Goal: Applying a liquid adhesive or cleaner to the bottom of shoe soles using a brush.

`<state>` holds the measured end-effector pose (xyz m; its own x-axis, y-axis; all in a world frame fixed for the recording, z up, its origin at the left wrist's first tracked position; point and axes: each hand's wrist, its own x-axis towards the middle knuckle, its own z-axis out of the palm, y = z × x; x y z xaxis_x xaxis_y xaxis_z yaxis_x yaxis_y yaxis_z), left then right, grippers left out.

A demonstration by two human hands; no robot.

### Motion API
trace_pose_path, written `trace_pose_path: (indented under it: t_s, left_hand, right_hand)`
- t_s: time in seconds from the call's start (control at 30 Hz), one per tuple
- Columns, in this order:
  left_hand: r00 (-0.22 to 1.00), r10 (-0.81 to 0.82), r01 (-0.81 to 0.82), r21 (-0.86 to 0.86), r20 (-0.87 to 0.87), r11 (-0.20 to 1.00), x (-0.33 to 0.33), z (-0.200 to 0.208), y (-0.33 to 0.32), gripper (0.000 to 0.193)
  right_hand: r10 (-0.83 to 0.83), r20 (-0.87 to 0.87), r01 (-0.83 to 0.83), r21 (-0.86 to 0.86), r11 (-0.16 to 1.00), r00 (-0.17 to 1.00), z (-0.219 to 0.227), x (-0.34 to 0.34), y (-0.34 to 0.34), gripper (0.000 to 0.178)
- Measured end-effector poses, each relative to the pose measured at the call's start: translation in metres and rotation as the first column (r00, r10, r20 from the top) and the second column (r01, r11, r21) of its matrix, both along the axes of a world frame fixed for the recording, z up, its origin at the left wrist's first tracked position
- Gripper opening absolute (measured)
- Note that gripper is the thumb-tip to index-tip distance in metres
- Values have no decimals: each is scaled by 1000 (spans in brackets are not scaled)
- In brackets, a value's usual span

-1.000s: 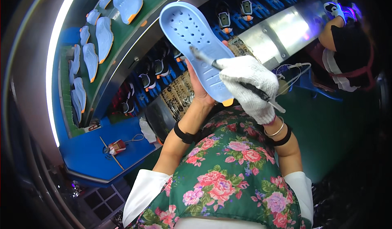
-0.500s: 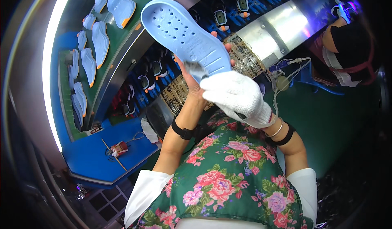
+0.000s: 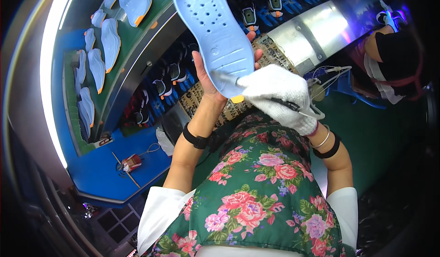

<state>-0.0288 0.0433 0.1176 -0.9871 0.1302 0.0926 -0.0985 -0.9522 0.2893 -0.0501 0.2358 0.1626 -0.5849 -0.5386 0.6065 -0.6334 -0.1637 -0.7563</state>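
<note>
The pale blue sole (image 3: 217, 39) is held up beyond the floral apron (image 3: 256, 174), its far end cut off at the top of the view. The bare left hand (image 3: 210, 85) cups it from underneath, thumb along one edge and fingertips curling past the other; the palm is hidden, so I can't tell how firmly it presses. The gloved right hand (image 3: 280, 96) pinches a brush (image 3: 223, 77), covering much of its handle. The bristles are a grey smear near the yellow tab (image 3: 237, 99), and whether they touch the surface I can't say.

At the far right, a person (image 3: 375, 50) is half lost in the dark. Dark lettering runs all over the brown strip (image 3: 275, 50) behind the sole, parts of it under glare and partly blocked by the hands. A small round mark (image 3: 214, 51) moulded into the sole is too faint to read.
</note>
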Motion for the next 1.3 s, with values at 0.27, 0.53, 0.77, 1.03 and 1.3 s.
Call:
trace_pose_path:
  t_s: [0.27, 0.53, 0.77, 1.03, 1.3]
  left_hand:
    - [987, -142, 136, 78, 72, 988, -5, -6, -21, 118]
    - [977, -209, 207, -52, -31, 977, -10, 8, -31, 107]
    - [939, -336, 317, -184, -80, 930, -10, 20, -44, 99]
    - [946, -321, 325, -113, 53, 939, -8, 27, -55, 78]
    - [957, -290, 285, -280, 23, 917, -5, 26, -58, 86]
  right_hand:
    - [141, 225, -152, 34, 988, 964, 9, 12, -2, 12]
    - [191, 84, -195, 51, 979, 978, 8, 11, -2, 15]
    - [97, -194, -86, 67, 994, 976, 16, 0, -3, 24]
    - [359, -30, -359, 31, 933, 933, 20, 11, -3, 20]
    - [320, -98, -314, 71, 947, 942, 10, 35, -18, 25]
